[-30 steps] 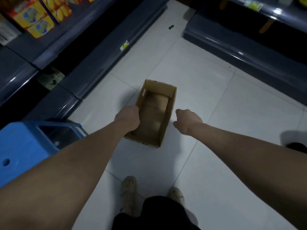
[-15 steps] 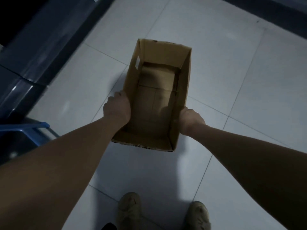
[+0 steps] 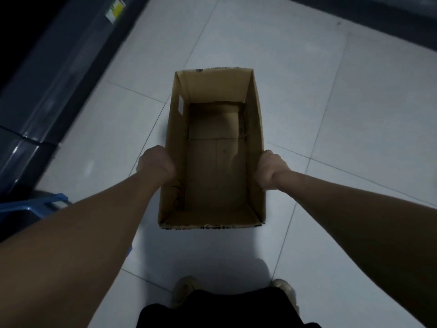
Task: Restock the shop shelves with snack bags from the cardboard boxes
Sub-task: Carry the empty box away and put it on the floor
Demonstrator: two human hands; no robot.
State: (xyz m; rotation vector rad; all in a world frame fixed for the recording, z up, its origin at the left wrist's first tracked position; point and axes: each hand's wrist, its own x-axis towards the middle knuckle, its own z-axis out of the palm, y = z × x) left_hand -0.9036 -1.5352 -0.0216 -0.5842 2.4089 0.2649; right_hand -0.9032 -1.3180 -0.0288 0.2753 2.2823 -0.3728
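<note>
Clasping the empty cardboard box at mid-frame, left hand and right hand curled against opposite walls, the person needed even pressure lest they buckle.

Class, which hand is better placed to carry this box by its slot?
Likely left: the left hand grips the box wall with the slot; the right hand holds the opposite wall.

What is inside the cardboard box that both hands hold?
Inside the cardboard box only its bare bottom flaps show, nothing else. The left hand and right hand grip its side walls; the floor directly beneath is covered.
</note>
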